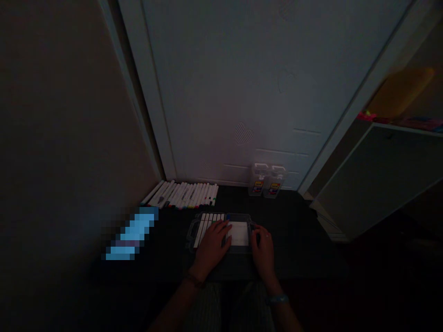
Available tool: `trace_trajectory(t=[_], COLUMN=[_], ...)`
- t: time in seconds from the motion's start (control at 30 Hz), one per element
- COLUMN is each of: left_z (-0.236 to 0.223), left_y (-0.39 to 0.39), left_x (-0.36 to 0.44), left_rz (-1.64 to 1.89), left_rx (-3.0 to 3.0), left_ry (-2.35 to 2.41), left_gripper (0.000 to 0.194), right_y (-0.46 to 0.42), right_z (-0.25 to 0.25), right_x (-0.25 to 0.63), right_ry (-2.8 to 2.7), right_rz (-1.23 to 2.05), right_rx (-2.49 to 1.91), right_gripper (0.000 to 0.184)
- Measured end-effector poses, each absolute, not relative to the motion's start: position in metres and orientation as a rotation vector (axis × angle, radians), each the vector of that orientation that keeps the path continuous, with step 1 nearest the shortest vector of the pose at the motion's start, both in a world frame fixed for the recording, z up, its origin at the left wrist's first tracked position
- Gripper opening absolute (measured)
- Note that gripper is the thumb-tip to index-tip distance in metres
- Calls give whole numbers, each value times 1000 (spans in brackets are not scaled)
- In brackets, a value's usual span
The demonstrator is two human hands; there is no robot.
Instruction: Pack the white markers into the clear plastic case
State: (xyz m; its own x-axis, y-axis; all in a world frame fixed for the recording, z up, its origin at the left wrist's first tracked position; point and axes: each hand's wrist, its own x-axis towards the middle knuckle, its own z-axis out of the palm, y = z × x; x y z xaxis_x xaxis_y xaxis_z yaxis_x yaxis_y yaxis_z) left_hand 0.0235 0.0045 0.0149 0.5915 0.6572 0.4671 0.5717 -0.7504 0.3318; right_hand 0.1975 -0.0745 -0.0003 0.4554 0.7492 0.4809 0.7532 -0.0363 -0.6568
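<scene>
A clear plastic case (238,216) lies open on the dark table, with several white markers (205,226) side by side in its left part. My left hand (214,242) reaches over these markers, fingers bent and thumb towards the middle of the case. It appears to grip a marker with a blue end (228,216), mostly hidden by the fingers. A white flat area (239,234) shows in the right part of the case. My right hand (263,242) is curled around the case's right edge, with a ring on one finger.
A row of white markers with coloured ends (188,194) lies at the back left of the dark table (294,230). Two clear labelled cases (256,180) stand upright against the white door (221,92). A lit, pixelated screen (133,233) is at left. The light is dim.
</scene>
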Motion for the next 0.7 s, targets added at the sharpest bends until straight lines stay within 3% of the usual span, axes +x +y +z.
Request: trace_trajectory(t=[0.7], left_z=[18], left_y=[4], left_x=[24], left_rz=[896], left_rx=[2653], left_ry=[1033], left_gripper=[35], right_y=[-71], right_z=[-6], right_x=[199], right_ry=[-1249], right_rz=[-42], right_rx=[-1803], right_gripper=[24])
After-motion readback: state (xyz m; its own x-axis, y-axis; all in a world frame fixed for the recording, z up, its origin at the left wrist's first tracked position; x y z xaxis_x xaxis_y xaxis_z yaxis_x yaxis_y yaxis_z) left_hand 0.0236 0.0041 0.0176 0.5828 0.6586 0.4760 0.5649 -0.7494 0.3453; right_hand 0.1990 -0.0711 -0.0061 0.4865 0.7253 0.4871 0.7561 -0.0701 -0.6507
